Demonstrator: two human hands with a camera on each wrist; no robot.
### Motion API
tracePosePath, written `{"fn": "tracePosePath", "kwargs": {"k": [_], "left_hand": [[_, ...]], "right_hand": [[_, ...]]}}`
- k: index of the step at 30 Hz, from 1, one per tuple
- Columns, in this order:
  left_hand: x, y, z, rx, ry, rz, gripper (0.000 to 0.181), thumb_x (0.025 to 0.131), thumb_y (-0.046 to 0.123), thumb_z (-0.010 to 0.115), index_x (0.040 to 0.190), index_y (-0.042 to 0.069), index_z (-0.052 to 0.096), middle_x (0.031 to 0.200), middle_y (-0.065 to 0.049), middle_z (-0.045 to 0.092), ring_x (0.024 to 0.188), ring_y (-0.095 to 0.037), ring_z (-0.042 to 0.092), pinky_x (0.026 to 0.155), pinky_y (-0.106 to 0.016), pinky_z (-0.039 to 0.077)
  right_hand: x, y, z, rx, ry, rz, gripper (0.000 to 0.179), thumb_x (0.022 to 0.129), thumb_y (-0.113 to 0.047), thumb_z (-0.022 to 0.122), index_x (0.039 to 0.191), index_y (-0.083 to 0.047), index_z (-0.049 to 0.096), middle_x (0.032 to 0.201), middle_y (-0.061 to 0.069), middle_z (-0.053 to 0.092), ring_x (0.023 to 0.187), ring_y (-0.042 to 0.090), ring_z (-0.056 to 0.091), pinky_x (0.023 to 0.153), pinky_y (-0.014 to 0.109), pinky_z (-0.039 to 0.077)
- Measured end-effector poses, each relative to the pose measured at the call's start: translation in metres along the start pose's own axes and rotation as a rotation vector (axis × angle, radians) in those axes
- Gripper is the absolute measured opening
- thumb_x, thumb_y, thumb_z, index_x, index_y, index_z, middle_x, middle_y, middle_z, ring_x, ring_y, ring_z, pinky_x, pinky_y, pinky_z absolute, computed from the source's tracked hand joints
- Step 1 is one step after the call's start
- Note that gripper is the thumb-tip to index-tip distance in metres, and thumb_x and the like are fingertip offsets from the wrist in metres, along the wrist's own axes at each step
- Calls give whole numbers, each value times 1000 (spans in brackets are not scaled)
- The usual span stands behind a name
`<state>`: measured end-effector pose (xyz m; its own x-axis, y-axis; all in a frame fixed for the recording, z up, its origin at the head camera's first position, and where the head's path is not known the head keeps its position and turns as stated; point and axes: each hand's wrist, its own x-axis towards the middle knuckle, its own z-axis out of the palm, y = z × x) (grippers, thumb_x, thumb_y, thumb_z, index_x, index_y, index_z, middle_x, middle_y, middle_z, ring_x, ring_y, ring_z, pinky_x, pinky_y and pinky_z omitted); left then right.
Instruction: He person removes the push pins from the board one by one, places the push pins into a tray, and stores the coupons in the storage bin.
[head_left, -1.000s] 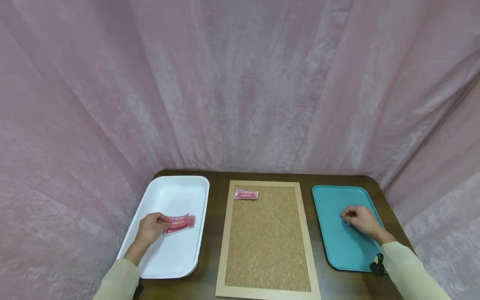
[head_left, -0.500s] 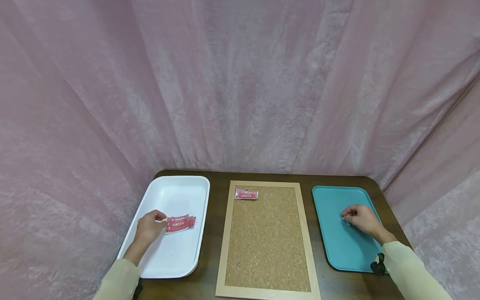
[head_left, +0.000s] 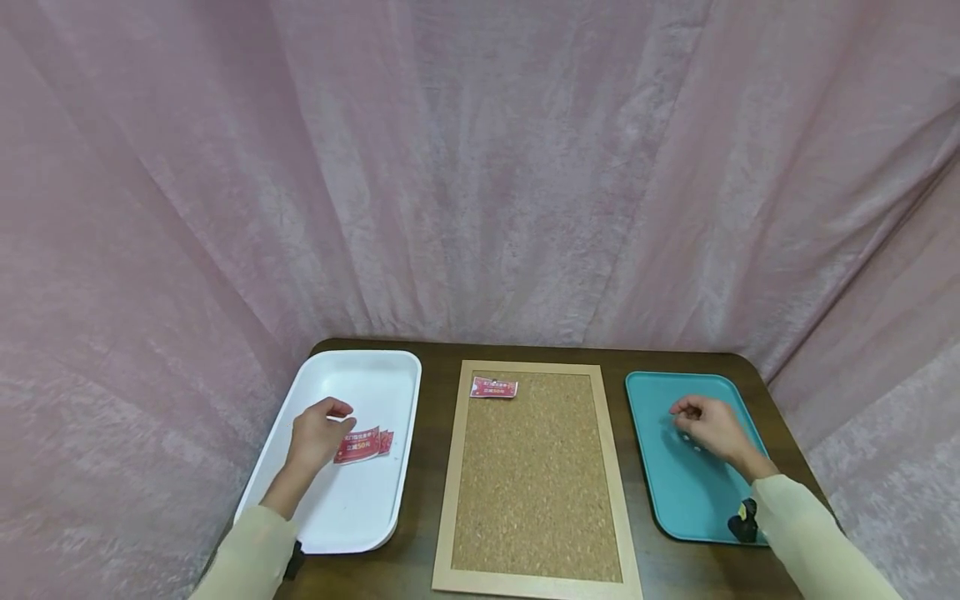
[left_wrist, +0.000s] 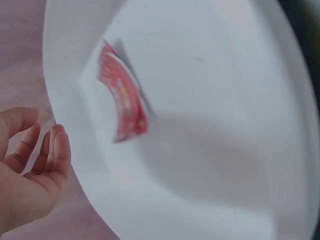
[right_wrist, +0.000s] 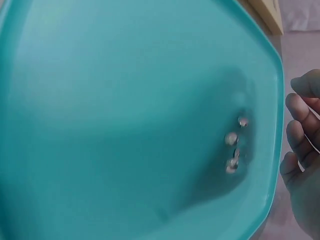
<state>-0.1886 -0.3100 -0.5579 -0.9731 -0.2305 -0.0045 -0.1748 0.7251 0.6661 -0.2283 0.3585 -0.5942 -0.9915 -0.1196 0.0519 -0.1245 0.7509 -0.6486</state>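
Observation:
My left hand (head_left: 317,435) hovers over the white tray (head_left: 352,375), fingers loosely bent, thumb apart from the fingertips, nothing between them. Just right of it in the head view lie several overlapping red paper coupons (head_left: 358,446), slightly curled; the left wrist view shows the coupons (left_wrist: 122,95) blurred. My right hand (head_left: 711,427) is above the teal tray (head_left: 675,387), its thumb and index tips close together. Whether a small pin is pinched there cannot be seen. Below it several small shiny thumbtacks (right_wrist: 232,140) lie on the tray.
Between the trays lies a wood-framed cork board (head_left: 536,483) on the dark brown table (head_left: 431,417). One red coupon (head_left: 493,388) is fixed near its upper left corner. A pink velvet curtain (head_left: 480,167) hangs behind the table.
My left hand has let go of the coupons and moved slightly up and right. The right hand has risen off the teal tray and shifted slightly left.

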Motion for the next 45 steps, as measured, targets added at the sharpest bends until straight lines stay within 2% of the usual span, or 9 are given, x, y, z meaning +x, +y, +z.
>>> {"fn": "tracePosePath", "kwargs": {"k": [4, 19, 31, 35, 41, 45], "left_hand": [[4, 15, 7, -25, -7, 18, 19, 93, 14, 72, 108, 1, 72, 106, -17, 74, 94, -32, 74, 86, -49, 56], [26, 65, 39, -124, -14, 126, 16, 91, 13, 75, 104, 4, 73, 98, -12, 76, 85, -24, 73, 78, -35, 53], [40, 115, 64, -206, -77, 203, 15, 90, 11, 75, 103, 5, 73, 98, -9, 74, 84, -20, 71, 73, -32, 54], [42, 123, 73, -224, -77, 216, 14, 90, 11, 76, 103, 6, 73, 96, -9, 74, 84, -21, 71, 73, -32, 54], [43, 125, 86, -236, -102, 211, 13, 90, 9, 76, 102, 4, 73, 91, -7, 74, 80, -16, 70, 70, -28, 54], [45, 128, 94, -250, -95, 226, 14, 89, 8, 75, 101, 2, 73, 89, -7, 74, 78, -14, 68, 69, -27, 53]], "right_hand": [[5, -7, 5, 9, -12, 2, 13, 91, -6, 73, 102, -1, 75, 87, 6, 72, 70, 7, 57, 61, 25, 49], [27, -36, 24, 60, -64, -3, 15, 95, -9, 71, 108, 0, 73, 93, 7, 71, 81, 17, 60, 67, 26, 52], [41, -57, 40, 129, -90, -35, 16, 96, -12, 72, 107, -1, 73, 92, 6, 72, 81, 16, 62, 67, 26, 52], [46, -65, 48, 146, -105, -34, 15, 96, -12, 72, 106, -2, 73, 92, 6, 71, 81, 17, 61, 67, 26, 52], [51, -76, 57, 161, -123, -44, 16, 96, -12, 71, 108, -1, 73, 93, 6, 71, 81, 16, 62, 69, 28, 52], [56, -81, 62, 160, -106, -69, 14, 95, -10, 71, 105, -1, 73, 91, 5, 72, 77, 13, 61, 67, 26, 51]]}}
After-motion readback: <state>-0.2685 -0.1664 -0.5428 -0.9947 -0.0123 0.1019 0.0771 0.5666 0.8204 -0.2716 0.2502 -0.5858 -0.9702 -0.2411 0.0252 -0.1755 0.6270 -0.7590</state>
